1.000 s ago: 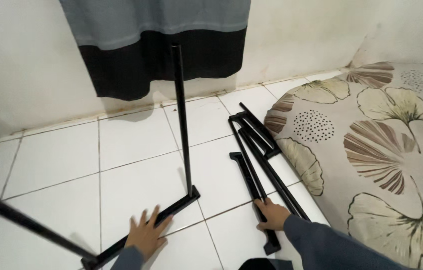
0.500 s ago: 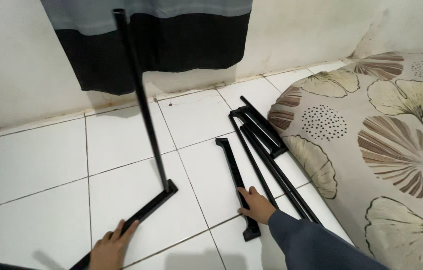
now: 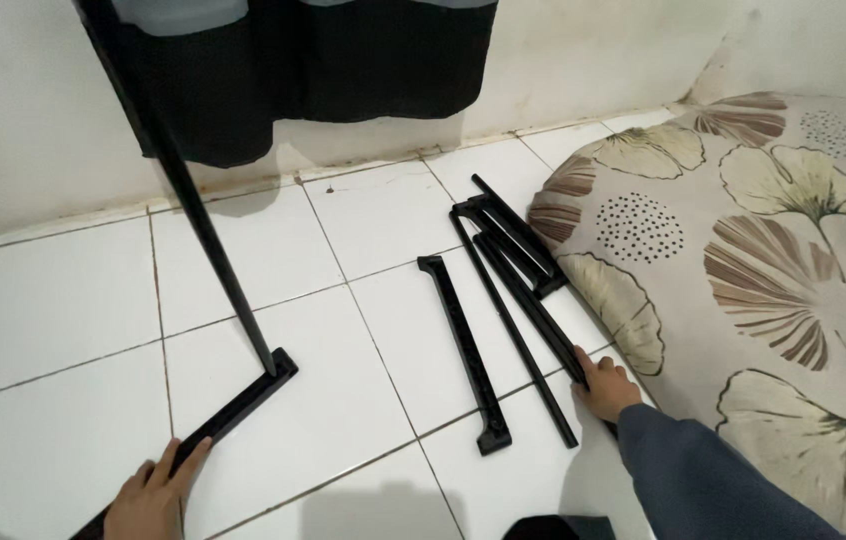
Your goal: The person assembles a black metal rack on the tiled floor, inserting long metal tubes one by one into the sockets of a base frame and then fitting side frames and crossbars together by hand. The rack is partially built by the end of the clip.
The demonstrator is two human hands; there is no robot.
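Head view, looking down at a white tiled floor (image 3: 63,290). Left hand (image 3: 151,492) at the bottom edge, palm down, fingers spread flat and resting on the black base bar (image 3: 233,412) of a frame; not wrapped around it, just pressing on top. From the far end of that base bar a black upright pole (image 3: 188,195) rises at a slight tilt and runs out of the top of the frame. Right hand (image 3: 605,385), in a dark blue sleeve (image 3: 703,480), sits lower right with fingers curled over the near end of a black flat bar (image 3: 533,305); grip looks loose, cannot tell whether fully closed. That bar belongs to a bundle of loose black bars (image 3: 508,235) lying on the tiles just beside a floral mattress (image 3: 763,250). One thin black rod (image 3: 518,340) lies next to it, and a separate black bracket bar (image 3: 465,350) with a foot at each end lies apart, between the two hands. Dark grey and black cloth (image 3: 343,60) hangs against the white wall (image 3: 23,120) at top.
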